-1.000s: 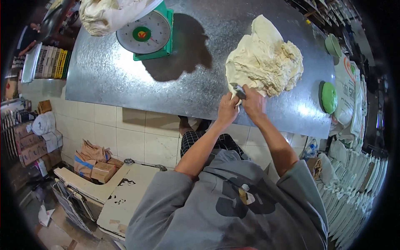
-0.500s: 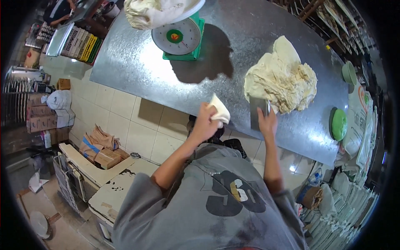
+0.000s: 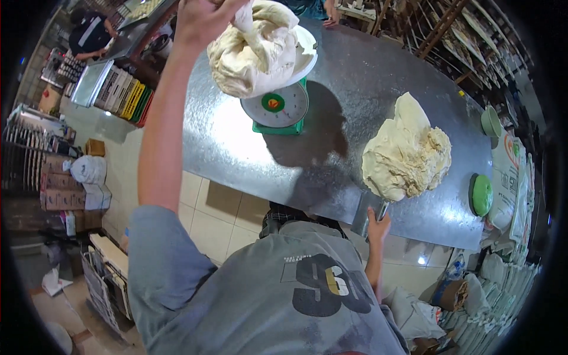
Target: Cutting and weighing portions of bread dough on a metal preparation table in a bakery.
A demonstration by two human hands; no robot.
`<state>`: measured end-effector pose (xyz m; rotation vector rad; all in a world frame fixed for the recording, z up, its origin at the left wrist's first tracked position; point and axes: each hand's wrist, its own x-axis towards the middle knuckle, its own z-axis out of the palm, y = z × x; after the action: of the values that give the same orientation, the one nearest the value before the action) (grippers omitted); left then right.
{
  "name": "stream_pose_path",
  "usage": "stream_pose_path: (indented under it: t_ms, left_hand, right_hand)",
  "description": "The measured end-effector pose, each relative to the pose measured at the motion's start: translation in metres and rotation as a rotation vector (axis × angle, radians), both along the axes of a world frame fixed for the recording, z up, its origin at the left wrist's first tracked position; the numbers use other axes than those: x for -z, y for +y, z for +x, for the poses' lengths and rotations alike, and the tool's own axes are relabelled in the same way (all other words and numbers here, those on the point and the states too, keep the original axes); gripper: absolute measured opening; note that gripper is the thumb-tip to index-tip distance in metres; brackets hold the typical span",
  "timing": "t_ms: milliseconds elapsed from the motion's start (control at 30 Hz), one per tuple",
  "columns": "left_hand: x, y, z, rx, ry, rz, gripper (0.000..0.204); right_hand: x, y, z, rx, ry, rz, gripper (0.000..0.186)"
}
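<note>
My left hand (image 3: 204, 26) is stretched far forward, its fingers closed on a strand of pale dough (image 3: 260, 59) at the top of the lump heaped in the white pan (image 3: 306, 56) of a dial scale (image 3: 290, 109). The scale has a green body and stands on the metal table. Close to the table's near edge, my right hand (image 3: 377, 226) grips the metal dough scraper (image 3: 362, 214), held low with its blade toward the left. Just beyond it lies a bigger, rough mass of dough (image 3: 405, 157) on the tabletop.
The metal table (image 3: 231, 171) spans the front. A green round object (image 3: 482, 195) and a green bowl (image 3: 490, 121) sit at its right side, beside white sacks (image 3: 503, 177). Stacked crates (image 3: 121, 94) stand at the left. Another person (image 3: 89, 35) is at the far left; a hand (image 3: 330, 13) shows at the far edge.
My left hand has gone from the near edge, where it held a small dough piece, up to the dough on the scale. The scraper has drawn slightly back from the large dough. The view has shifted.
</note>
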<state>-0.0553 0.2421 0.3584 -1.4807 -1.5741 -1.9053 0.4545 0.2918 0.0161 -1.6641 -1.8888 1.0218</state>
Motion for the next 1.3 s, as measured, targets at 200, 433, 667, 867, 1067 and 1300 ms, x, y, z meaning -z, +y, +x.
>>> stream_pose_path:
  t_ms: [200,433,667,867,1067,1300]
  left_hand:
    - [-0.02,0.032,-0.048,-0.682,0.544,-0.934,0.056]
    - [0.01,0.017,-0.113,-0.17,0.809,-1.129,0.067]
    - [0.044,-0.005,0.024,-0.417,0.016,0.106,0.016]
    - [0.234,0.002,0.22,0.241,-0.698,-0.488,0.009]
    - [0.331,0.093,0.311,0.194,-0.474,-0.698,0.06]
    - [0.309,0.159,0.317,0.16,-0.245,-1.089,0.078]
  right_hand:
    - [-0.027,-0.025,-0.052,0.075,0.071,0.032,0.034]
    - [-0.027,-0.044,-0.061,0.045,0.052,-0.035,0.032]
    - [-0.029,-0.035,-0.035,0.051,0.002,-0.048,0.031]
    - [-0.066,-0.01,0.007,0.223,0.584,-0.474,0.035]
    - [-0.077,-0.005,0.085,0.171,0.845,-0.669,0.034]
    - [-0.061,0.0,0.092,0.087,0.592,-0.482,0.034]
